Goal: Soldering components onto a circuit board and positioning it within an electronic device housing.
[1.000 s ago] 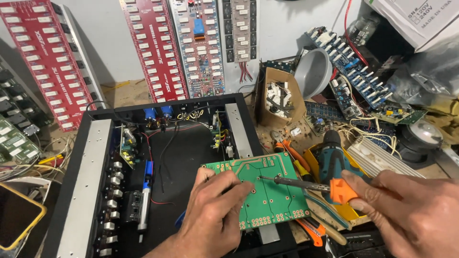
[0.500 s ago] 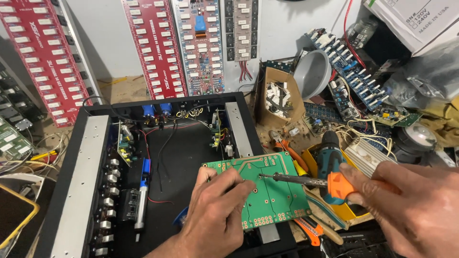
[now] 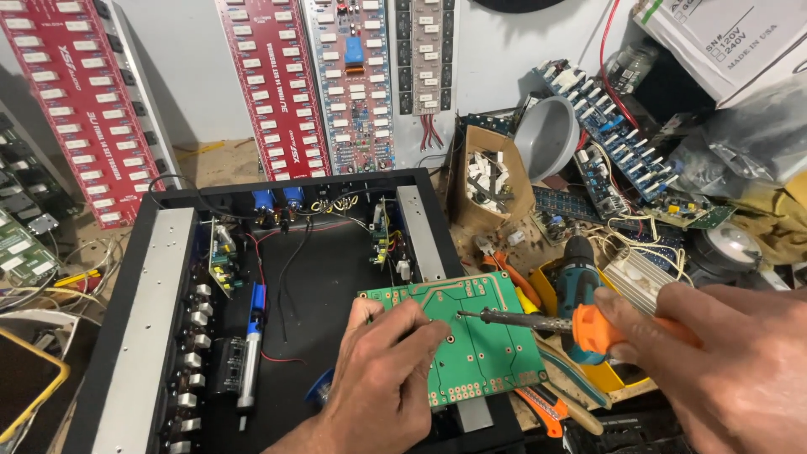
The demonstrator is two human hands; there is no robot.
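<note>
The left hand (image 3: 382,382) presses down on a green board (image 3: 466,340), fingers curled over its near left corner, thumb tucked beneath where it cannot be seen. The board lies copper side up, tilted a little, resting across the right front edge of an open black chassis (image 3: 277,311) and partly over the cluttered counter (image 3: 227,160). The right hand (image 3: 731,361) is closed around the orange grip of a soldering iron (image 3: 538,319), held nearly level, its dark tip touching the board near the upper middle (whether solder is at the tip is too small to tell). Just behind the iron stands a teal drill (image 3: 580,273), beside a ribbed metal heatsink (image 3: 643,277). Orange-handled pliers (image 3: 542,408) lie under the board's near right corner. Inside the chassis are small upright boards, red and black wires, a row of knobs' backs along the left wall and a slim blue-and-silver tool (image 3: 250,353). Behind it, long red boards (image 3: 277,84) lean against the wall; a cardboard box (image 3: 492,176) of white parts and a grey bowl (image 3: 546,134) sit to the right.
</note>
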